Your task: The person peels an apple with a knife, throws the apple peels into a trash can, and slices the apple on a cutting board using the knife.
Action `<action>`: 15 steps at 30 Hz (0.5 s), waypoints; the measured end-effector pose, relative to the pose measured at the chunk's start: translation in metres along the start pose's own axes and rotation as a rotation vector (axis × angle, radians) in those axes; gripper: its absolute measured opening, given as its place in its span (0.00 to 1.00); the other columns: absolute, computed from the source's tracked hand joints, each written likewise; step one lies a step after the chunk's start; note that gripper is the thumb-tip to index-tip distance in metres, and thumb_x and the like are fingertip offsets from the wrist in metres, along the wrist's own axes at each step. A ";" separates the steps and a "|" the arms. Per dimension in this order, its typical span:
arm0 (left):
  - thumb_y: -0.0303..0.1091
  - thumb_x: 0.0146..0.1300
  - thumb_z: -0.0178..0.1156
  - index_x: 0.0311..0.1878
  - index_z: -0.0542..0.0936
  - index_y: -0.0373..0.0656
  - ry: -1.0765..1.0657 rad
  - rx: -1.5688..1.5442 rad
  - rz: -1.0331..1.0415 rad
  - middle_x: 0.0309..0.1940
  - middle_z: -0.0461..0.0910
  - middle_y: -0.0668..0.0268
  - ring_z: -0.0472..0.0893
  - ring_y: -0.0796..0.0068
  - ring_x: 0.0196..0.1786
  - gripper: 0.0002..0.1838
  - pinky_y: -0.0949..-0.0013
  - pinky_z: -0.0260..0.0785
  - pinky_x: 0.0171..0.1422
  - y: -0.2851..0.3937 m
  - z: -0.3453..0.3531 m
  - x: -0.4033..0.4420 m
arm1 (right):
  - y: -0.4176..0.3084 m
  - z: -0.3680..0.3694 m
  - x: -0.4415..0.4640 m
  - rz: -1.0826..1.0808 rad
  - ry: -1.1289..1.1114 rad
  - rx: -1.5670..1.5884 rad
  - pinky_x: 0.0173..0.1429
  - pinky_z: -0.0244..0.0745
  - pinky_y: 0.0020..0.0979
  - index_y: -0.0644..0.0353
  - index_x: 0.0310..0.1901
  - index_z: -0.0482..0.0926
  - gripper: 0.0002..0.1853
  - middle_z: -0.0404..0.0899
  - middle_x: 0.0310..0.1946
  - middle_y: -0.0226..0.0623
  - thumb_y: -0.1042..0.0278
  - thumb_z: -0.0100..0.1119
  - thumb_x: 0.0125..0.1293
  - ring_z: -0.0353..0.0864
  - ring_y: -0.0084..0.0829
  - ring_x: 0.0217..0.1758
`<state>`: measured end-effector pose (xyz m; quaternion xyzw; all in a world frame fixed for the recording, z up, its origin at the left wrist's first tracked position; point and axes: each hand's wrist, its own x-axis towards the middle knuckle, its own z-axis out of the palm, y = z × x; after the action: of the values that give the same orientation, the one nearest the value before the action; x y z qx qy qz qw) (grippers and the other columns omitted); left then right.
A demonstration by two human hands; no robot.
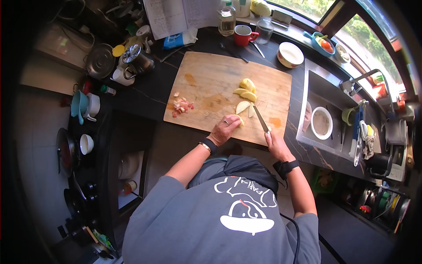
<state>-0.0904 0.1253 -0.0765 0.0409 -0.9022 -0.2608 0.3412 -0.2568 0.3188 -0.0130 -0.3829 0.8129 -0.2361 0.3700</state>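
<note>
My left hand (225,129) is closed over a pale yellow potato piece (239,120) at the near edge of the wooden cutting board (211,66). In my right hand (277,145) is a kitchen knife (261,119), gripped by its handle, its blade pointing away over the board. Two cut potato slices (242,107) lie between my left hand and the blade. Beyond them sits a small group of yellow potato wedges (249,95). Diced pink meat (182,105) is heaped at the board's left side.
To the right is a sink (325,79) with a white bowl (321,123) in it. A patterned bowl (290,55), red mug (243,35) and glass bottle (226,20) stand behind the board. A metal pot (140,61) is at the left.
</note>
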 end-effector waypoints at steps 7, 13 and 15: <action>0.20 0.53 0.61 0.44 0.79 0.39 0.006 0.041 -0.031 0.45 0.77 0.60 0.77 0.58 0.50 0.14 0.62 0.72 0.55 0.001 0.003 0.001 | -0.020 0.015 -0.015 -0.160 -0.017 -0.144 0.38 0.68 0.56 0.66 0.41 0.64 0.15 0.77 0.26 0.64 0.59 0.44 0.73 0.75 0.66 0.34; 0.23 0.52 0.61 0.44 0.80 0.40 0.016 0.040 -0.010 0.45 0.77 0.62 0.77 0.61 0.50 0.13 0.64 0.73 0.54 -0.003 0.003 0.003 | -0.038 0.007 -0.018 -0.101 -0.028 -0.266 0.38 0.71 0.54 0.65 0.41 0.65 0.15 0.77 0.28 0.63 0.58 0.43 0.73 0.77 0.62 0.34; 0.22 0.51 0.63 0.43 0.80 0.40 -0.019 0.122 -0.018 0.43 0.78 0.61 0.78 0.61 0.47 0.13 0.64 0.74 0.51 0.000 0.000 0.004 | -0.030 0.006 -0.013 -0.138 -0.009 -0.274 0.38 0.71 0.54 0.65 0.40 0.65 0.15 0.77 0.28 0.62 0.58 0.44 0.73 0.78 0.62 0.34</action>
<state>-0.0933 0.1244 -0.0736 0.0671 -0.9191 -0.2088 0.3274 -0.2332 0.3109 0.0093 -0.4858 0.8076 -0.1461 0.3008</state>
